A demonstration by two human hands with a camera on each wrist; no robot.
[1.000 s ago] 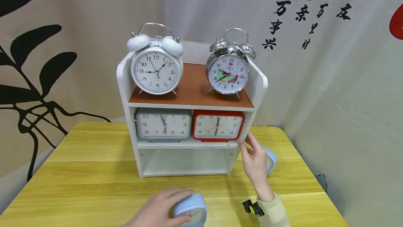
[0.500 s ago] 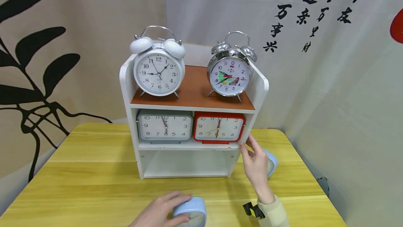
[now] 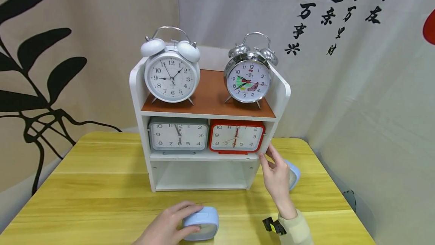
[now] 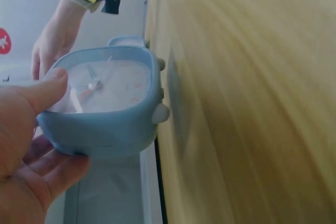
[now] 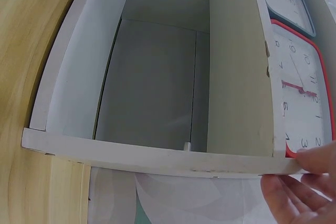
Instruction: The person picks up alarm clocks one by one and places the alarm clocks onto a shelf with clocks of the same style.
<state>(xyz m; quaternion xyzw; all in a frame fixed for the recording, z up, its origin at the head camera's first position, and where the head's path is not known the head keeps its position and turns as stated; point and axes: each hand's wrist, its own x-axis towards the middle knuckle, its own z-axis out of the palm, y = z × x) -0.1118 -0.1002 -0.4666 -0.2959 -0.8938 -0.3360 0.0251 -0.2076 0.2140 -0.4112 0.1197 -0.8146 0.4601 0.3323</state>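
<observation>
My left hand (image 3: 171, 222) grips a light blue alarm clock (image 3: 201, 224) in front of the shelf. In the left wrist view, the thumb lies on the rim of its face and the fingers curl beneath its body; the clock's small feet (image 4: 160, 113) point at the wooden table. My right hand (image 3: 276, 179) pinches the right side panel of the white shelf unit (image 3: 204, 156), thumb at the front edge and fingers on the outer face, as the right wrist view shows. Just beyond that hand, partly hidden by it, stands another light blue clock (image 3: 293, 175).
On the brown top shelf stand a white twin-bell clock (image 3: 171, 77) and a silver twin-bell clock (image 3: 248, 80). The middle shelf holds a grey clock (image 3: 179, 136) and a red-framed clock (image 3: 236, 136). Below is an open bottom compartment (image 3: 202, 175). A printed curtain (image 3: 340, 86) hangs behind the yellow table (image 3: 85, 184).
My left hand has carried the blue clock slightly left and toward the shelf. The right hand keeps its hold on the side panel, and the head view has shifted a little.
</observation>
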